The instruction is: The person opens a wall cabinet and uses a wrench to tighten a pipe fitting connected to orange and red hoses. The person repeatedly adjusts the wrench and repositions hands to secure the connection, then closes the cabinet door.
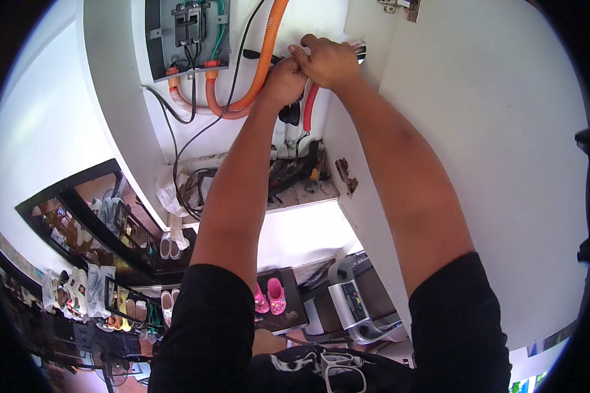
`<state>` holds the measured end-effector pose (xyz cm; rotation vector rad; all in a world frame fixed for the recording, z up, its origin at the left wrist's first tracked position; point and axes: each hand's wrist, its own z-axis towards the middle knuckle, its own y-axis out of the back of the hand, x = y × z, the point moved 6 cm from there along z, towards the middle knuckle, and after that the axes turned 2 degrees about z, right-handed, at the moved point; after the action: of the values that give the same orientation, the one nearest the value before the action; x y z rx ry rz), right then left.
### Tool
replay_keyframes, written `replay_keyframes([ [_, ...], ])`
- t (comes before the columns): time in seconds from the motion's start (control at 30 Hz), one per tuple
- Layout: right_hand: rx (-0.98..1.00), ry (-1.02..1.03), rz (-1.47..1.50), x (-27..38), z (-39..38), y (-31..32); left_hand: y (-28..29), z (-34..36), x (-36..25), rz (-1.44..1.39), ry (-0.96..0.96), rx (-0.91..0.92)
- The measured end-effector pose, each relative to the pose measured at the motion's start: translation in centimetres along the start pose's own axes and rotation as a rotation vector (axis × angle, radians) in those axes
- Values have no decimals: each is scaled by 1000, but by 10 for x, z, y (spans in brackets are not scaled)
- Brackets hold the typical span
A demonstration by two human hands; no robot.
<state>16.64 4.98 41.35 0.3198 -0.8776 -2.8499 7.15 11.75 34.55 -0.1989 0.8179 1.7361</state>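
Note:
Both my arms reach up into a white wall cabinet. My left hand (285,82) is closed, its fingers curled against the right one, just right of a thick orange corrugated conduit (267,62). Over it my right hand (331,62) bends inward with its fingers closed. Whatever lies between them is hidden by the hands. A black piece (252,54) sticks out left of my left hand, and black parts (290,114) show under it. Below my right hand hangs a red tube (310,110) with a thin dark wire at its lower end.
At upper left, a grey electrical box (156,49) holds a black breaker (189,25) and green wires. Black cables (177,150) hang down to the cluttered cabinet floor (305,195). A white door (485,131) stands open at right. Below are pink clogs (276,296), a treadmill (354,304) and shoe racks (134,308).

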Motion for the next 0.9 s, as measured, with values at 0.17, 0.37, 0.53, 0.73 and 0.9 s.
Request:
replay_keyframes([
  [0.17,490,-163,-50,5,31,-12,4,-3,-10,-59,-46,-39],
  [0.37,261,-281,35,6,23,-5,0,-4,-2,-12,-44,-45],
  [0.53,-641,-235,645,22,-68,35,2,-4,-13,-59,-319,-144],
  [0.73,-199,-526,1150,58,-230,-1,-4,-10,-52,481,-249,-295],
  [0.9,34,-837,1546,96,-322,-24,-15,12,-59,432,211,-22],
])
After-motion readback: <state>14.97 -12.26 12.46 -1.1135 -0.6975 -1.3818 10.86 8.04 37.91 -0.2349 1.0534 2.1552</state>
